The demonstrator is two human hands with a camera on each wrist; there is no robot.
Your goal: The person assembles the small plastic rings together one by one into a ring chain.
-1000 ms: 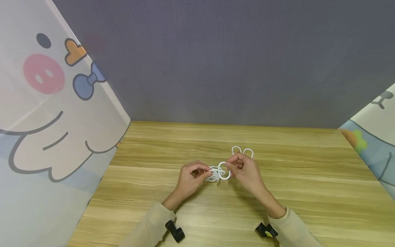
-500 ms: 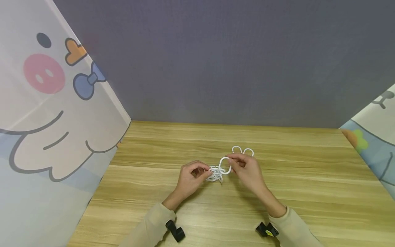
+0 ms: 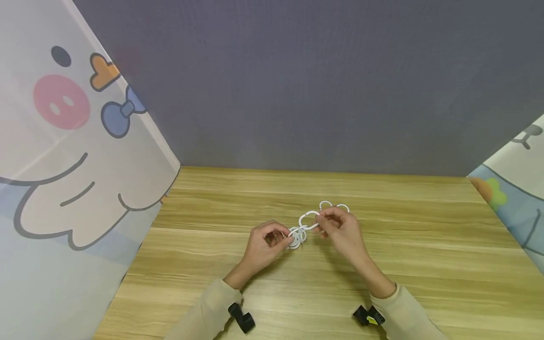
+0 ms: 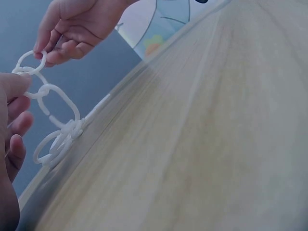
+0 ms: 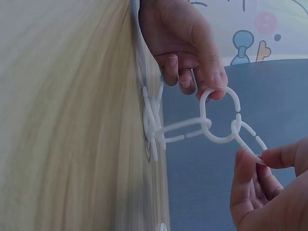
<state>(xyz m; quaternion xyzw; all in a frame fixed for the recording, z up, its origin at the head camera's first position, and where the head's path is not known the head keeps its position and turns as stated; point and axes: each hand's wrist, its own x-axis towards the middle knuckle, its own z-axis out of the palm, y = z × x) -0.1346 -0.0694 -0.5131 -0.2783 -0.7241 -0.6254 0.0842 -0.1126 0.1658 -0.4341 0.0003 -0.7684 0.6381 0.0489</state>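
left hand (image 3: 265, 243) and right hand (image 3: 343, 231) each pinch one link (image 5: 245, 146) of a joined white chain (image 3: 297, 237), while two links (image 3: 326, 202) beyond seem unattached.

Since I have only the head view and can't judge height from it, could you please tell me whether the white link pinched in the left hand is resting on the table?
Observer: It isn't. The right wrist view shows the white link in the left hand held up off the table.
Operator: Thank you. From above it blends into the pile of links; what joins the two?
Observer: Both wrist views show a single connecting link spanning between them.
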